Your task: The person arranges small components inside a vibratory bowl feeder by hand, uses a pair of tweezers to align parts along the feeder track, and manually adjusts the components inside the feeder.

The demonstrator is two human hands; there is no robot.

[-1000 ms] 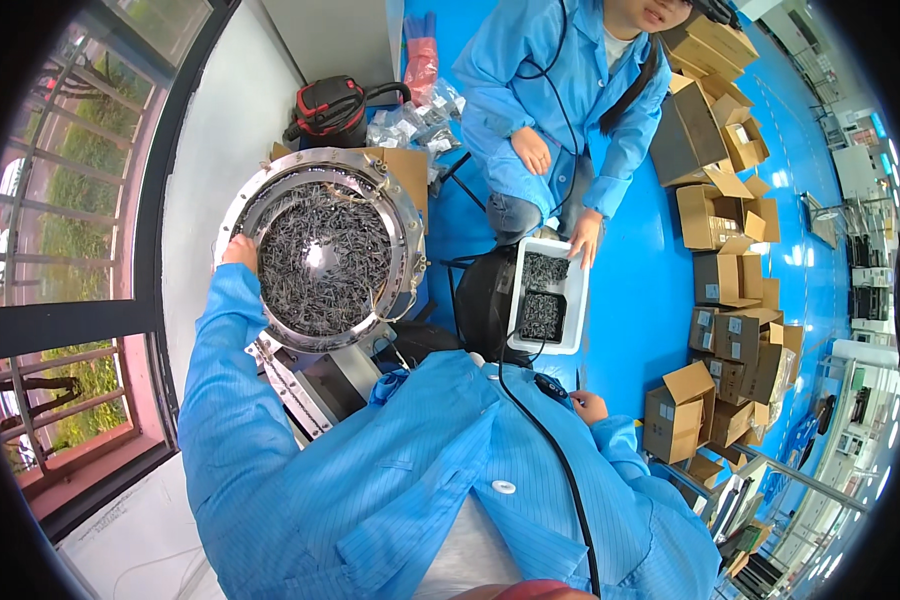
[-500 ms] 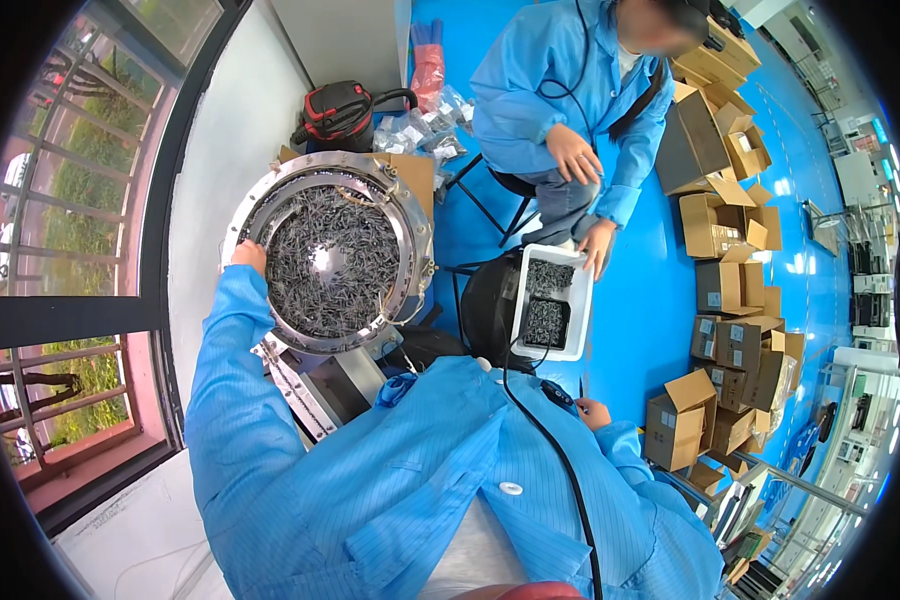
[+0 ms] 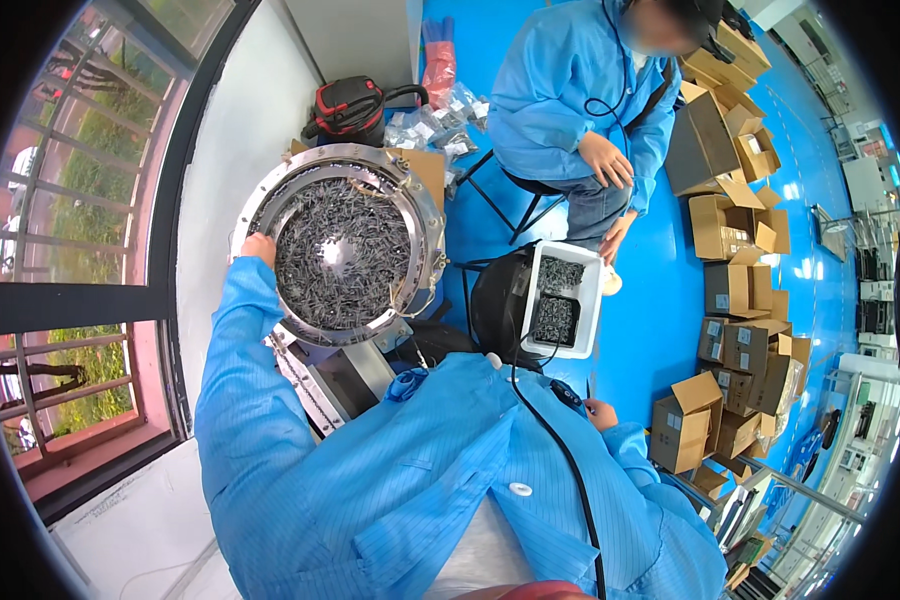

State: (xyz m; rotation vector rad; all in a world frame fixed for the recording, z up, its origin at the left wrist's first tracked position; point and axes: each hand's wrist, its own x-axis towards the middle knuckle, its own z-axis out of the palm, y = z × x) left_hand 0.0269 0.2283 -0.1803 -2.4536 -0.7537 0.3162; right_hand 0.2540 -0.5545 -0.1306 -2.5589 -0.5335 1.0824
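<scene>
At the left stands a round metal bowl feeder (image 3: pixel 417 205), filled with a tangle of small dark, thin parts (image 3: pixel 320 290); a bright domed centre (image 3: pixel 336 254) shows among them. My left hand (image 3: pixel 259 248) is at the left side of the bowl, its fingers curled over the rim. My right hand (image 3: pixel 600 414) is low beside my right side, near a dark device (image 3: pixel 562 392) on a cable. Its fingers are mostly hidden. A white tray (image 3: pixel 588 320) on a black seat holds similar small parts and a black inner tray (image 3: pixel 553 322) full of them.
A co-worker (image 3: pixel 570 95) in a blue jacket sits on a stool beyond the tray, one hand (image 3: pixel 618 235) low near it. Behind the feeder are a red-and-black vacuum cleaner (image 3: pixel 348 110) and plastic bags (image 3: pixel 440 128). Open cardboard boxes (image 3: pixel 688 420) line the right. Windows (image 3: pixel 80 230) are at left.
The whole view has shifted slightly to the right. The co-worker's lower hand has come off the tray's edge. My left hand stays at the bowl's rim; my right hand remains low.
</scene>
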